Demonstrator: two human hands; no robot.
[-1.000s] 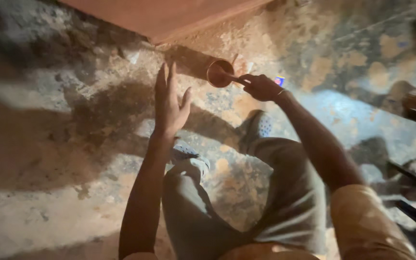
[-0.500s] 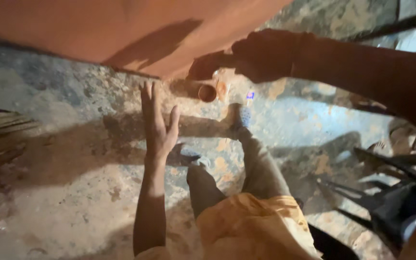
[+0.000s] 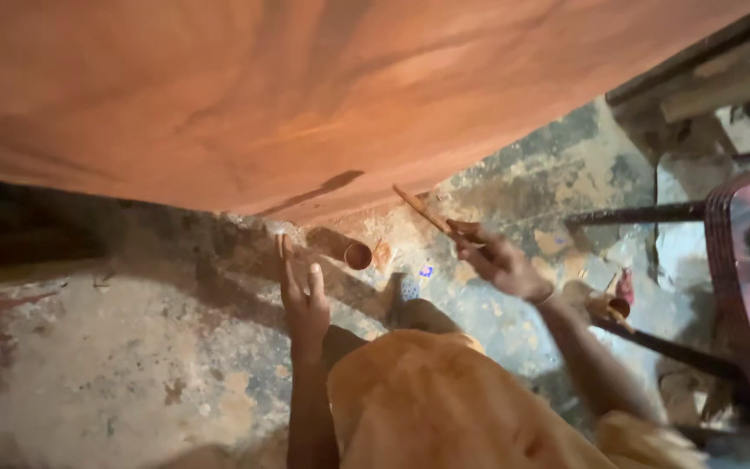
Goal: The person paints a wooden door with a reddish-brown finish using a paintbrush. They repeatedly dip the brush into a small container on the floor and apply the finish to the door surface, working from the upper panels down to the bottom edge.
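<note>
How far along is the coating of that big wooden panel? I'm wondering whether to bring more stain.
Most of the wooden panel already looks evenly reddish-brown, apparently coated. In hand: the right hand holds a thin brush near the panel's lower edge, while the left hand is raised, open, beside it. A small cup stands on the floor; its contents can't be seen. The lower edge probably remains.

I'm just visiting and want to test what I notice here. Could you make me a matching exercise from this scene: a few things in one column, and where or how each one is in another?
Things:
1. left hand
2. right hand
3. small round cup
4. large reddish wooden panel

Places or states:
A. fills the top of the view
B. stands on the stained floor between the two hands
C. open, fingers spread, holding nothing
D. grips a thin stick

Pairs: 1-C, 2-D, 3-B, 4-A
</note>
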